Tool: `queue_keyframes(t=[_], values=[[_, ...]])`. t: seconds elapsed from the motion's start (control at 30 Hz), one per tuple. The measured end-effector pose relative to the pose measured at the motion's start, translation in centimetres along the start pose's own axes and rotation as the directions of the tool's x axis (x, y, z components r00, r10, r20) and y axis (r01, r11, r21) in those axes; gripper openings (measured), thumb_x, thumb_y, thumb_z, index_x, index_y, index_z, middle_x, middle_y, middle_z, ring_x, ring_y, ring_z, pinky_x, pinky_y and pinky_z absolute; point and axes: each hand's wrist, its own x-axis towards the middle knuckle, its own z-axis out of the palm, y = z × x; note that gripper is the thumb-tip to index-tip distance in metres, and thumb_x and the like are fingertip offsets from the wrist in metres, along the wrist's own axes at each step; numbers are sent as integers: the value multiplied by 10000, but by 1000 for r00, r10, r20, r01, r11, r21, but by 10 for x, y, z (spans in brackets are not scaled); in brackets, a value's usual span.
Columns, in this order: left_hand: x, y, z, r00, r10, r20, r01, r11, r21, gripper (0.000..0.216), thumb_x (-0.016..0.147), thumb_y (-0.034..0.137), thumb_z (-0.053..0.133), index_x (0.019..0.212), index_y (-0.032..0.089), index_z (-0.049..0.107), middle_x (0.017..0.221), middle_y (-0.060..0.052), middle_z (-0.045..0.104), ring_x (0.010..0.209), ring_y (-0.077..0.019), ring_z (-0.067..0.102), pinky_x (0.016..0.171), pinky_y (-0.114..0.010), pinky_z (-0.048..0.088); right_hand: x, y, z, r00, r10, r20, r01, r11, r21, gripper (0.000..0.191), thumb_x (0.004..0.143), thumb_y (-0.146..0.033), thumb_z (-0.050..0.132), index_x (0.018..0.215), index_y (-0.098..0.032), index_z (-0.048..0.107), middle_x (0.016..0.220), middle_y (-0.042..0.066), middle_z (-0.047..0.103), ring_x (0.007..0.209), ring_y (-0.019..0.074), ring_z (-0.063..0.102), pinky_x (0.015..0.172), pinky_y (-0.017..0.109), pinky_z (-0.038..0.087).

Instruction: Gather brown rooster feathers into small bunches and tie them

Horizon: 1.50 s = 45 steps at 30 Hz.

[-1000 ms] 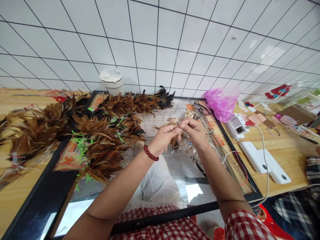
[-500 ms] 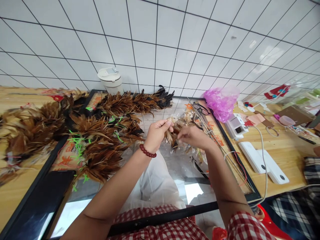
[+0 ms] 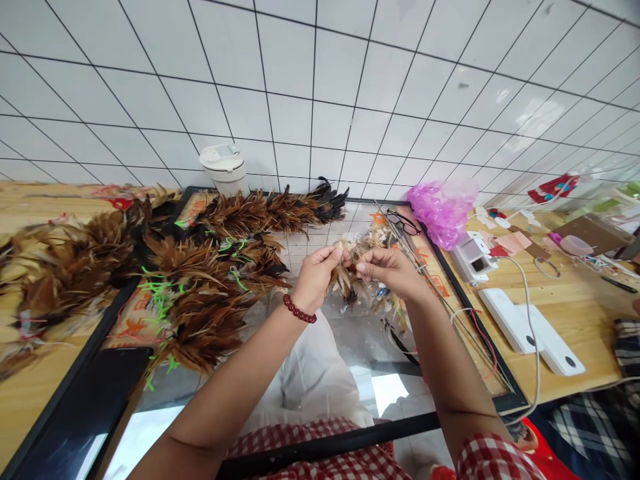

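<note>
My left hand (image 3: 316,277), with a dark red bead bracelet (image 3: 299,309) on the wrist, pinches a small bunch of brown and pale feathers (image 3: 344,283) between thumb and fingers. Close by on its right, my right hand (image 3: 387,270) is closed in a pinch, its fingertips almost meeting the left ones. Whatever lies between the right fingertips is too small to tell. Behind both hands is a loose heap of pale and brown feathers (image 3: 376,238) on the glass top. Brown feather bundles (image 3: 210,327) tied with bright green strings (image 3: 159,293) lie to the left.
A black-edged frame (image 3: 453,300) surrounds the glass. Thin rods (image 3: 417,257), eyeglasses (image 3: 403,222) and a purple plastic bag (image 3: 444,210) are at right, with white power banks (image 3: 533,330) and a cable beyond. A black phone (image 3: 113,393) lies at left; a white lidded cup (image 3: 225,170) stands by the wall.
My right hand has come in toward the left hand, and its fingers have closed into a pinch beside the feathers. The left hand keeps its grip; the view has tilted slightly.
</note>
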Motion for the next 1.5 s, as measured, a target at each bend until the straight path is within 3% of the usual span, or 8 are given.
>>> queue_keyframes(t=[0.17, 0.43, 0.6, 0.87, 1.13, 1.27, 1.33, 1.5], values=[[-3, -5, 5, 1000, -18, -11, 18, 999, -34, 274, 626, 369, 810, 734, 135, 717, 737, -32, 700, 690, -117, 612, 685, -240, 484, 5, -1, 18, 995, 78, -69, -52, 946, 320, 329, 668, -442, 773, 640, -156, 612, 578, -23, 595, 479, 61, 415, 491, 218, 336], [-6, -4, 8, 988, -53, 148, 65, 995, -82, 353, 624, 414, 805, 790, 118, 708, 677, -28, 666, 594, -118, 587, 610, -263, 483, 8, 5, 19, 989, 148, -5, -136, 925, 355, 350, 624, -437, 806, 601, -145, 613, 538, -24, 605, 422, 46, 407, 439, 205, 298], [-6, -3, 8, 982, -76, 171, 92, 992, -91, 346, 658, 433, 779, 794, 130, 680, 684, -16, 639, 593, -117, 581, 595, -262, 482, 5, 5, 14, 993, 113, 44, -119, 973, 198, 368, 660, -456, 786, 600, -141, 605, 551, -18, 604, 465, 61, 467, 479, 208, 361], [-8, -4, 4, 981, 5, 192, -33, 990, 140, 274, 761, 403, 690, 683, 145, 642, 540, 21, 501, 547, -86, 474, 566, -216, 399, 0, -5, 11, 968, -126, -218, 162, 974, 159, 322, 737, -437, 746, 964, -216, 689, 742, -2, 656, 666, 126, 598, 622, 269, 489], [-7, 5, 0, 955, -78, 286, 20, 979, 202, 303, 745, 420, 699, 669, 134, 635, 527, 24, 463, 517, -80, 442, 545, -221, 380, 7, 8, 12, 943, -214, -255, 218, 976, -15, 216, 802, -391, 678, 704, -199, 667, 660, 2, 602, 632, 128, 548, 618, 272, 459], [1, 18, -9, 992, 32, 118, -48, 990, 132, 301, 735, 408, 722, 649, 142, 611, 506, 43, 416, 503, -73, 428, 536, -212, 380, 8, 17, 6, 970, -194, 143, 237, 875, -422, 55, 747, -156, 682, 769, -184, 725, 752, 25, 657, 734, 142, 582, 717, 276, 448], [4, 23, -13, 996, 67, 60, -73, 992, 100, 292, 745, 397, 720, 655, 144, 607, 502, 46, 404, 508, -76, 445, 534, -208, 381, 8, 24, 11, 919, -98, 381, 297, 808, -509, 193, 680, -64, 695, 815, -191, 746, 833, 36, 680, 785, 156, 599, 740, 275, 441], [5, 28, -16, 997, 60, 38, -61, 998, 23, 282, 774, 379, 706, 666, 142, 597, 507, 50, 392, 504, -68, 445, 549, -204, 393, 6, 36, 30, 880, -47, 472, 358, 718, -597, 239, 633, 32, 631, 702, -174, 730, 797, 58, 657, 782, 189, 573, 689, 287, 417]])
